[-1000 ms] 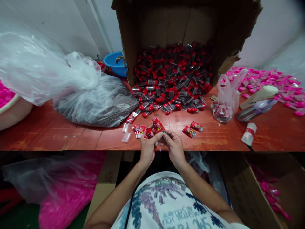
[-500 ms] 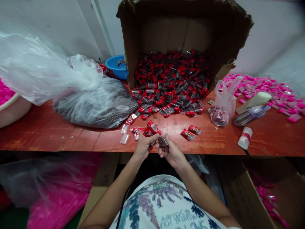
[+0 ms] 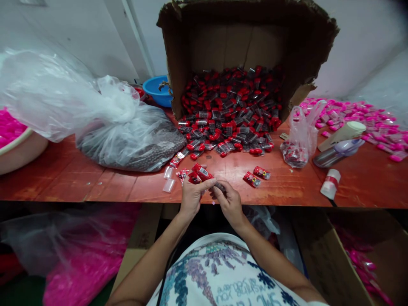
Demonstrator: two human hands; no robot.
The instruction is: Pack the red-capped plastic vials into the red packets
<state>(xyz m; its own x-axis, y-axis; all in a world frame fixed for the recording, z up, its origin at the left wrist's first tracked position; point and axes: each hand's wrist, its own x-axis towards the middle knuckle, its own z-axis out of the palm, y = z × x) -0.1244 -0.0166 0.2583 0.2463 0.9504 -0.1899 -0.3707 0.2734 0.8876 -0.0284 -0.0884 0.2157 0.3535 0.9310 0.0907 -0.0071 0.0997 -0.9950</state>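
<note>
My left fingers (image 3: 207, 184) pinch a red wrapper (image 3: 202, 172) with barcode label, my right fingers (image 3: 219, 193) a dark piece (image 3: 219, 186), by the table's (image 3: 111, 187) front edge.

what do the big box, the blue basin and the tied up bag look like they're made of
The big box: matte brown cardboard, judging by its ragged, torn edges. The blue basin: probably smooth plastic, going by its even colour and rounded rim. The bag: thin, slightly glossy plastic film, since it crumples and its dark contents show through.
</note>
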